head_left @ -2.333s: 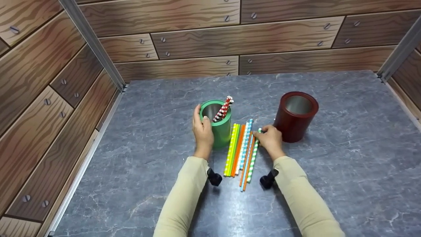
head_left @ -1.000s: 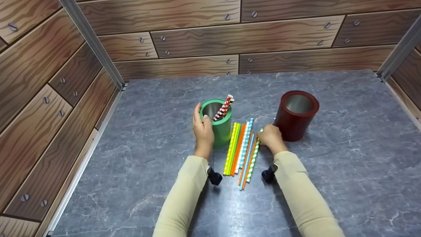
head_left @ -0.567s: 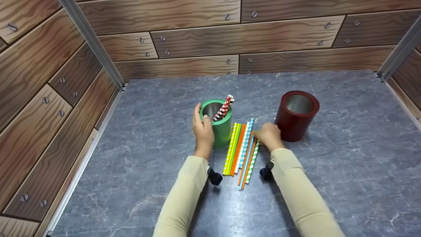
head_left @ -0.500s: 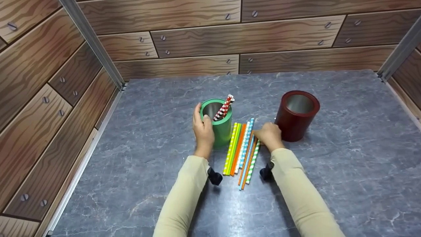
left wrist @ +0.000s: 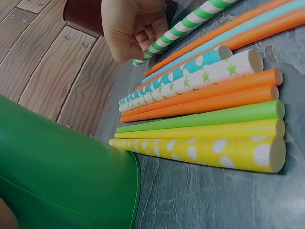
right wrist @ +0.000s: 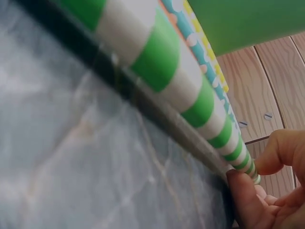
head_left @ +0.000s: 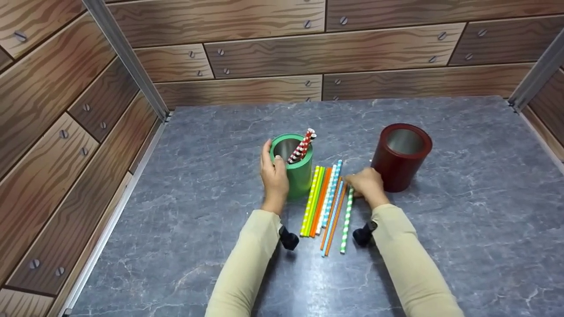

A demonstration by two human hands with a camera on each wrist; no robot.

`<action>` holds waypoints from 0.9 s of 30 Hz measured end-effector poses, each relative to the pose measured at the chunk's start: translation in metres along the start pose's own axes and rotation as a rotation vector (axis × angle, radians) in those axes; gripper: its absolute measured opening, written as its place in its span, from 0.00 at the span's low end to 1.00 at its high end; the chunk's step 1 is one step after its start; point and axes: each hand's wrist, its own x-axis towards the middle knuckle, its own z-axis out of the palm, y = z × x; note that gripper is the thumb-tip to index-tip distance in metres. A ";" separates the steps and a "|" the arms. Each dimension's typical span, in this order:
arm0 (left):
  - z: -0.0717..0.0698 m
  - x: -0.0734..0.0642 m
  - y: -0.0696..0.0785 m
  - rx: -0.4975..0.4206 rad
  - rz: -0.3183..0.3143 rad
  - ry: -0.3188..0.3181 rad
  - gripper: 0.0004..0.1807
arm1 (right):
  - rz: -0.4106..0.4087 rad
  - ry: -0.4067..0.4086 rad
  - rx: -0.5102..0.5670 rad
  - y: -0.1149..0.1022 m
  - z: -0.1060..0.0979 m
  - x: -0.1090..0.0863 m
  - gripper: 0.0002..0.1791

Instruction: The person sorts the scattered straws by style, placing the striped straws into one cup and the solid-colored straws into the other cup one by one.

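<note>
My left hand [head_left: 275, 181] holds the left side of a green cup [head_left: 300, 181], its fingers and thumb around the rim. Red-and-white and black-and-white paper straws [head_left: 301, 148] lean inside it. My right hand [head_left: 369, 185] pinches the far end of a green-and-white striped straw [head_left: 346, 226] between thumb and fingers [right wrist: 245, 195]. That straw lies slanted away from the others, its near end toward me. Between the cup and my right hand runs a row of straws [left wrist: 205, 117]: yellow, lime green, orange, white with stars, blue dotted, and thinner orange and blue ones.
A dark red cup [head_left: 398, 169], its visible interior bare, stands just behind and right of my right hand. The grey marbled table [head_left: 211, 154] is bordered by wood-patterned walls [head_left: 264, 57] at the back and sides. A black wrist camera [head_left: 288, 238] sits on each sleeve.
The striped straw has swung away from the thin orange and blue straws, its near end moving right and toward me. My right hand has shifted slightly right; my left hand stays on the green cup.
</note>
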 end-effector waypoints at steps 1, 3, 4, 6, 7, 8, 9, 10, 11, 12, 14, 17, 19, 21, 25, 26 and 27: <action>0.000 0.000 0.000 -0.004 0.002 0.001 0.26 | 0.001 -0.004 0.026 0.001 0.000 0.000 0.18; 0.001 0.000 0.000 -0.010 0.004 0.002 0.26 | 0.002 -0.010 0.087 0.003 0.001 -0.001 0.18; 0.001 0.000 0.000 -0.014 0.002 0.000 0.26 | 0.004 -0.013 0.128 0.003 0.001 -0.002 0.17; 0.001 -0.001 0.000 -0.019 -0.004 0.000 0.26 | 0.014 -0.027 0.203 0.004 0.002 -0.003 0.14; 0.001 -0.001 0.000 -0.019 -0.007 0.003 0.26 | 0.019 -0.032 0.236 0.004 0.002 -0.003 0.11; 0.001 -0.001 -0.001 -0.017 -0.009 0.005 0.26 | 0.023 -0.041 0.266 0.004 0.003 -0.004 0.08; 0.001 -0.001 -0.001 -0.014 -0.010 0.007 0.26 | 0.028 -0.048 0.298 0.003 0.003 -0.004 0.05; 0.001 -0.001 -0.001 -0.012 -0.014 0.005 0.26 | 0.028 -0.055 0.321 0.002 0.003 -0.005 0.04; 0.001 -0.001 0.000 -0.009 -0.013 0.005 0.26 | 0.023 -0.059 0.339 0.001 0.003 -0.006 0.04; 0.001 -0.001 0.000 -0.005 -0.009 0.005 0.26 | 0.010 -0.061 0.356 -0.001 0.003 -0.007 0.04; 0.001 -0.001 0.000 -0.005 -0.011 -0.002 0.27 | -0.011 -0.061 0.386 -0.005 0.002 -0.009 0.03; 0.000 -0.001 -0.001 -0.004 -0.007 -0.006 0.27 | -0.051 -0.047 0.400 -0.013 0.000 -0.014 0.07; 0.000 -0.002 -0.002 -0.001 -0.003 -0.003 0.27 | -0.072 -0.036 0.405 -0.018 -0.004 -0.017 0.13; 0.000 -0.002 -0.002 0.001 0.007 0.002 0.26 | -0.093 -0.030 0.418 -0.024 -0.008 -0.021 0.17; 0.000 -0.001 -0.002 -0.004 0.022 0.008 0.26 | -0.139 -0.014 0.470 -0.036 -0.017 -0.030 0.20; 0.000 0.000 -0.003 -0.006 0.023 0.008 0.26 | -0.153 -0.006 0.482 -0.039 -0.019 -0.032 0.20; 0.000 0.000 -0.003 -0.008 0.022 0.006 0.26 | -0.169 0.001 0.496 -0.041 -0.021 -0.035 0.19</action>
